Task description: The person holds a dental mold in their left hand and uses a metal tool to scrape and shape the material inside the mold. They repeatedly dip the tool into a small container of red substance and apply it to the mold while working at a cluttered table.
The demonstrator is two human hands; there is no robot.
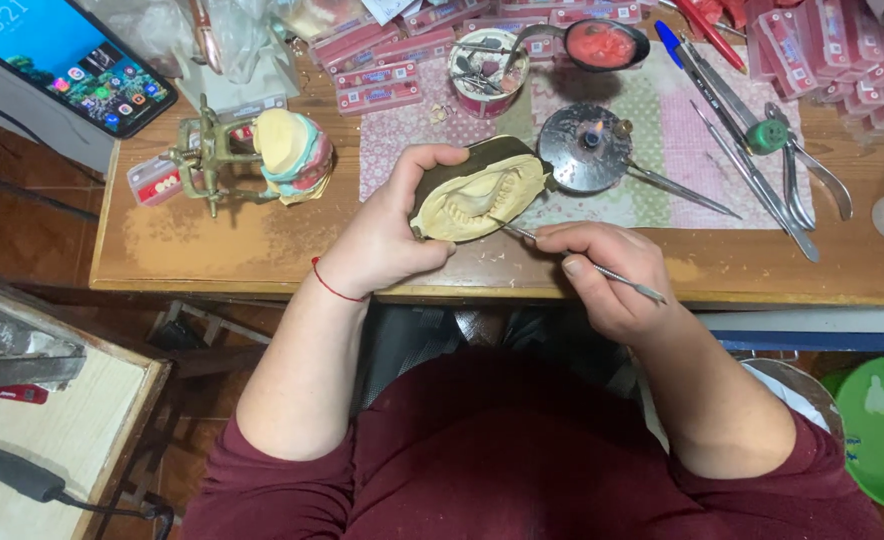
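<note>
You are sitting at a wooden desk (212,250), looking down at your two bare hands. Your left hand (387,240) is grasping a pale yellow dental cast (477,198), thumb curling over its top edge near 11 o'clock and fingers wrapping beneath it. The cast is sitting just above the desk's near edge, its hollow tooth-arch facing up toward you, its long axis running from 8 o'clock to 2 o'clock.

Your right hand (607,275) is clenching a thin metal carving tool (587,265) like a pen. The tool is lying along a line from 10 o'clock to 4 o'clock; its tip is touching the cast's lower right rim, and its rear end is sticking out past your fingers. So the cast is lying at about 10 o'clock from your right hand, just beside it, and the tool's shaft is pointing straight into it.

At 1 o'clock from the cast, a small round burner (590,145) is showing a tiny flame. At 9 o'clock, a brass articulator (252,155) is holding another cast. Several metal instruments (762,170) are lying on a patterned cloth at 2 o'clock, well apart from your hands.
</note>
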